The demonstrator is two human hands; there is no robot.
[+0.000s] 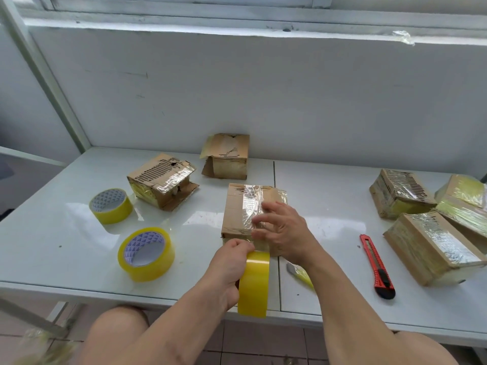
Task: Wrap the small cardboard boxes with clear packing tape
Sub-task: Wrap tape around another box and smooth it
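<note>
1. A small rectangular brown cardboard box (pixel 241 209) lies flat on the glossy white tabletop (pixel 66 233), near its front edge at the middle. The long axis of that box runs from the person toward the wall
2. A crinkled, shiny strip of clear tape (pixel 251 204) runs lengthwise along the top of the box
3. The left hand (pixel 232 262) grips a yellowish roll of clear packing tape (pixel 254 283), held on edge just in front of the box's near end, fingers curled over the top of the roll
4. The right hand (pixel 284 230) rests on the near right part of the box, its fingers spread and lightly bent over the tape strip; it grasps nothing
5. Two more yellowish tape rolls lie flat to the left: a near one (pixel 146 254) and a farther one (pixel 110 205), both showing a patterned white core
6. Two torn, partly taped cardboard boxes sit behind, one on the left (pixel 162 180) and one by the wall (pixel 226 156)
7. Three boxes with glossy, wrinkled tape around them (pixel 432 233) cluster at the right
8. A red and black utility knife (pixel 376 267) lies right of the right forearm, its long axis near to far
</note>
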